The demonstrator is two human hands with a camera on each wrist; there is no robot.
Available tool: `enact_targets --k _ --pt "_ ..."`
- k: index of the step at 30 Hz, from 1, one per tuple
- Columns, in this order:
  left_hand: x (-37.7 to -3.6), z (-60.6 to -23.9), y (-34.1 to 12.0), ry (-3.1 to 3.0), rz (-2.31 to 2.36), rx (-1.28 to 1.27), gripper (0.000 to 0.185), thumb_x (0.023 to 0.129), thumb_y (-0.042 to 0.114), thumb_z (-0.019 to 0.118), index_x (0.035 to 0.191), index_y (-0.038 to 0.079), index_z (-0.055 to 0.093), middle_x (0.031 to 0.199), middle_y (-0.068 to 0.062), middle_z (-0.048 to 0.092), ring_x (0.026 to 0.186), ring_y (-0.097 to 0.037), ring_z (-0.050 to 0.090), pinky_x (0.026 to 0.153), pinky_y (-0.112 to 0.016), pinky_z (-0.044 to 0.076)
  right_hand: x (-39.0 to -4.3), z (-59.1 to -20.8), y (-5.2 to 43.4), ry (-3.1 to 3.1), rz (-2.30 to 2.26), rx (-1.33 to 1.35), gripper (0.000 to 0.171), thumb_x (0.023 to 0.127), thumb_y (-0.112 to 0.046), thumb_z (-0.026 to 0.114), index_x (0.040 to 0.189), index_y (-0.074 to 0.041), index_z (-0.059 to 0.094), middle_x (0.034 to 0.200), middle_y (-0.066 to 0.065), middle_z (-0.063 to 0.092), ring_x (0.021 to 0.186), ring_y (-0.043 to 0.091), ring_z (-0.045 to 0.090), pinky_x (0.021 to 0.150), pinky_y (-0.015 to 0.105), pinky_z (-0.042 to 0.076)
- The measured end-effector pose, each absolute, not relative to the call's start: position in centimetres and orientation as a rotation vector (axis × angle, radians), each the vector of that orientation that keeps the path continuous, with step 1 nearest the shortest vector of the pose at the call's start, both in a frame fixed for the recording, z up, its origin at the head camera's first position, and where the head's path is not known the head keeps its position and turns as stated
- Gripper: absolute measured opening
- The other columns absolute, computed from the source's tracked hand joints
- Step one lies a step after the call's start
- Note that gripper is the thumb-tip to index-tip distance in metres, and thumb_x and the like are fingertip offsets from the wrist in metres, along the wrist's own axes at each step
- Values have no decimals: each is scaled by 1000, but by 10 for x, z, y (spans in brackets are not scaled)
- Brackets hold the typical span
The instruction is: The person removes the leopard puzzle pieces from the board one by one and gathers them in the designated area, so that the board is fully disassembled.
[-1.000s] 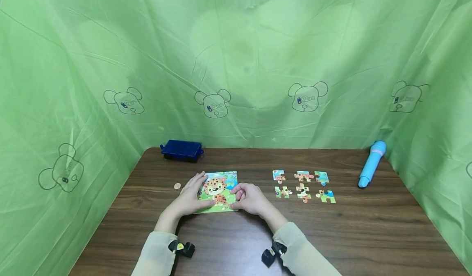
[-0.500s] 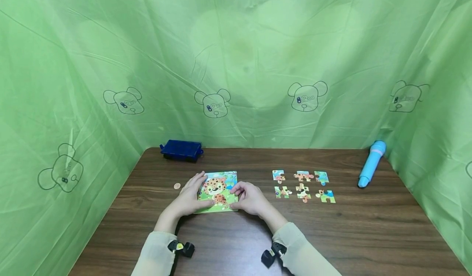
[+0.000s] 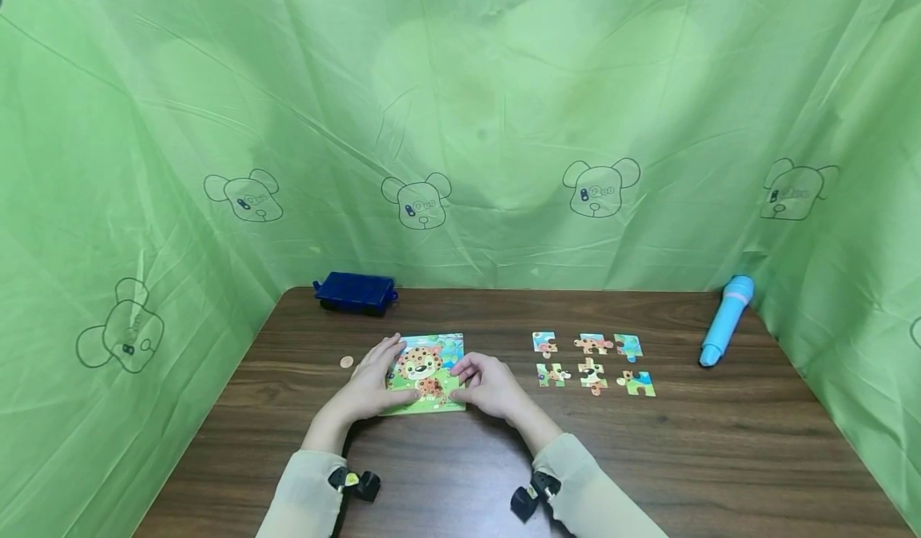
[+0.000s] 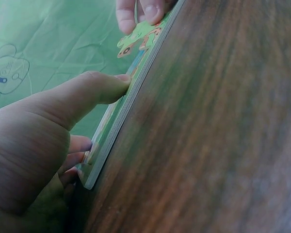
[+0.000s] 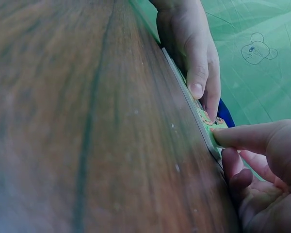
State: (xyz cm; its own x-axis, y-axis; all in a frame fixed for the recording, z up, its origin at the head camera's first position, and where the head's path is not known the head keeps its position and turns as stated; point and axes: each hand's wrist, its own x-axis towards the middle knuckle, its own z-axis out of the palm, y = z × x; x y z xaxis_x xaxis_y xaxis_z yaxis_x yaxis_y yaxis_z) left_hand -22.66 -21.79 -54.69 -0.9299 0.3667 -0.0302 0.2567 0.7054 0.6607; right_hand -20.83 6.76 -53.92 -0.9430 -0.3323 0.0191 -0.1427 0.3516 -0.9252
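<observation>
A jigsaw puzzle board (image 3: 432, 404) with a spotted leopard picture lies on the brown table. My left hand (image 3: 370, 386) rests at its left side, thumb on the picture and the other fingers along the edge. At the right side, my right hand (image 3: 492, 390) pinches a puzzle piece between thumb and fingers. In the left wrist view that puzzle piece (image 4: 138, 39) is tilted up above the board (image 4: 109, 141). From the right wrist, the right thumb (image 5: 242, 137) presses on the green piece, and the left hand (image 5: 191, 53) is seen beyond.
Several loose puzzle pieces (image 3: 593, 374) lie in two rows to the right. A blue toy wagon (image 3: 356, 292) stands at the back left, a blue toy microphone (image 3: 727, 320) at the far right. A small round disc (image 3: 346, 362) lies left of the board. Green curtains (image 3: 504, 226) surround the table.
My right hand's fingers have shifted slightly at the board's right side. The left hand, the board and the loose pieces stay where they were.
</observation>
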Motion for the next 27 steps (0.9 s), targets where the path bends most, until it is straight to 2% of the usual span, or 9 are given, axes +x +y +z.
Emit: enact_targets --k 10,18,27 --pt "-227 -545 -218 2758 1014 493 109 87 55 89 171 8 37 181 -11 24 168 -38 13 128 -73 14 -211 -544 69 2328 -1736 -408 26 87 1 86 110 -3 74 97 7 71 74 12 61 65 22 50" --pt "-226 -545 -217 2751 1016 502 109 88 54 89 171 7 36 181 -11 23 168 -38 13 128 -74 14 -209 -538 74 2186 -1793 -405 23 93 2 79 115 4 71 100 11 70 76 11 62 69 22 52" --pt "-226 -544 -217 2753 1008 500 108 88 55 88 171 8 36 181 -11 23 168 -38 12 128 -74 14 -212 -531 80 2093 -1780 -377 24 96 -5 79 118 2 71 101 8 70 79 17 65 65 24 51"
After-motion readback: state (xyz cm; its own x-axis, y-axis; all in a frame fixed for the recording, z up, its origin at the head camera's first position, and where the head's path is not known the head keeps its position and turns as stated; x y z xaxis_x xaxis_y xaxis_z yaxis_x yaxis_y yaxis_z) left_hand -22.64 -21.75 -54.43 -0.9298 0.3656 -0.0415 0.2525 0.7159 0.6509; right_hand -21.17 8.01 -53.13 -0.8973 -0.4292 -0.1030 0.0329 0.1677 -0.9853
